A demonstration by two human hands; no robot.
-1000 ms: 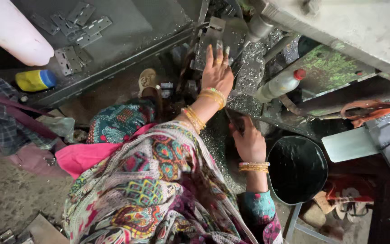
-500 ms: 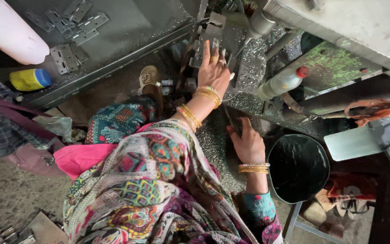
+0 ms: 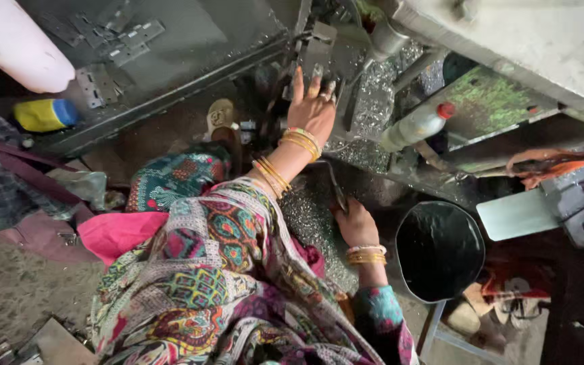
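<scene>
left hand [image 3: 313, 108]: fingers spread flat against the metal press block [image 3: 319, 47], gripping nothing | right hand [image 3: 356, 223]: closed around a thin dark tool [image 3: 336, 189] over the pile of metal shavings [image 3: 309, 220] | black bucket [image 3: 439, 250] just beside right hand | plastic bottle [image 3: 414, 126] near press

The left hand [image 3: 313, 108] reaches up to the machine part [image 3: 319, 47] ahead; the right hand [image 3: 356, 226] rests lower, beside a pile of metal shavings [image 3: 309, 220]. A round tub [image 3: 439, 250] sits to its right, a bottle [image 3: 414, 127] lies above, and hinges [image 3: 113, 51] lie on the desk [image 3: 190, 40] far left.
</scene>
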